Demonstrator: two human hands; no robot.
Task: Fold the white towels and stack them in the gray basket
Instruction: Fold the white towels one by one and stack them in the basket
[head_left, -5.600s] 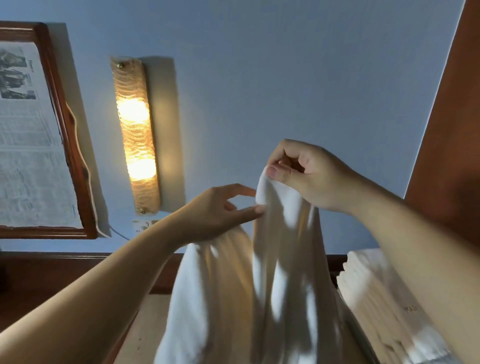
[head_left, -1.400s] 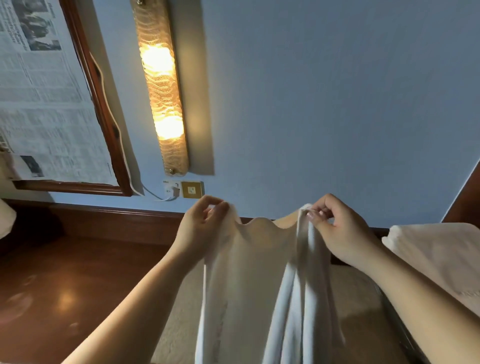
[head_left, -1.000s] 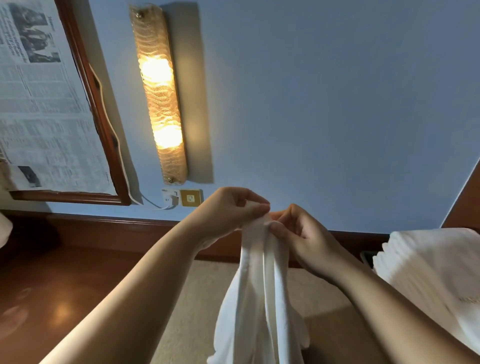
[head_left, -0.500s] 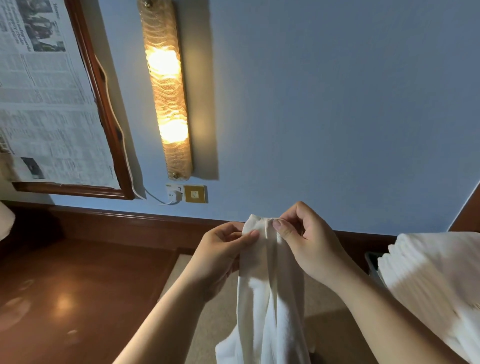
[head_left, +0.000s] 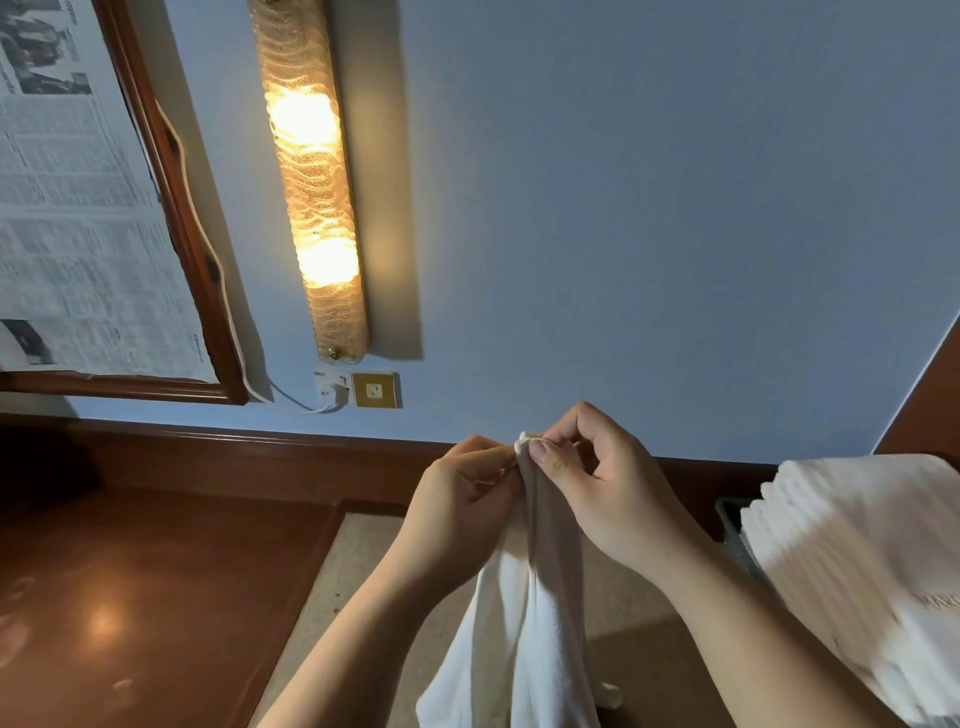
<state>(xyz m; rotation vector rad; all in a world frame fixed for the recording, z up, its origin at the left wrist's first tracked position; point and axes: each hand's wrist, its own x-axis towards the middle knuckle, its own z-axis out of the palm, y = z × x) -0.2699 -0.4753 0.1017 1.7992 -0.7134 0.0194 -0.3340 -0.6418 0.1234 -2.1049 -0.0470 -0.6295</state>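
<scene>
Both hands, left hand (head_left: 460, 499) and right hand (head_left: 597, 483), pinch the white towel (head_left: 540, 597) top, centre (probably corners matched); a slipping layer could skew the fold.

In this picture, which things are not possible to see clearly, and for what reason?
Head view only:
- Towel: lower end cut off by the bottom edge.
- Gray basket: one dark corner shows; the towel stack covers the rest.
- Stack: blurred, layers uncountable.
- Framed newspaper: print too small.
- Left hand: fingertips hidden behind the towel.
</scene>
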